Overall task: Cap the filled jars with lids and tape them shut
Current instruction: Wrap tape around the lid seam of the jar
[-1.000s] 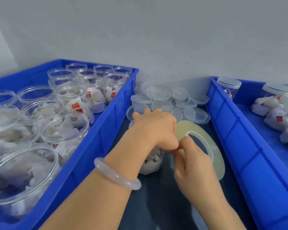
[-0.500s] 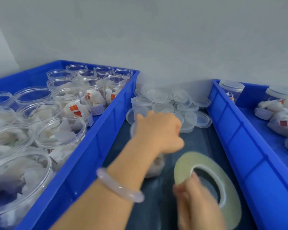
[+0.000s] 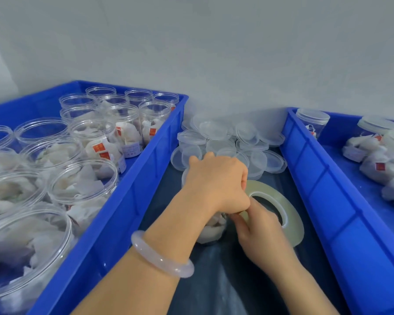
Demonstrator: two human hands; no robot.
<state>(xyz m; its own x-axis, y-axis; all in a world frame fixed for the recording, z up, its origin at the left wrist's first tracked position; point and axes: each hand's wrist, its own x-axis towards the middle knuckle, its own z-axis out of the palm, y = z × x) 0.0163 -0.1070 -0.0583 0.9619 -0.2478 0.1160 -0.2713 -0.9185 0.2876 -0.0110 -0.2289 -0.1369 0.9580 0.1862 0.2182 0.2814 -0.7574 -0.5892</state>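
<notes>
Clear plastic jar packed with white sachets stands on the dark counter, directly under the person's left hand. The fingers curl down over its top and grip it, and the hand hides the top itself. The right hand meets the left one just below its thumb, fingertips pinching the near edge of a pale translucent tape roll. The roll stands tilted on edge, just right of the jar and behind the right hand. Whether a strip of tape reaches the jar cannot be told. A pale pink bangle circles the left wrist. Beyond the left hand's knuckles, a heap of loose clear lids lies against the grey wall. Left of the left arm, a blue plastic crate holds rows of open filled jars, upright and uncapped. Right of the right hand, a second blue crate holds capped jars, one upright at its far corner and others lying on their sides farther right.
</notes>
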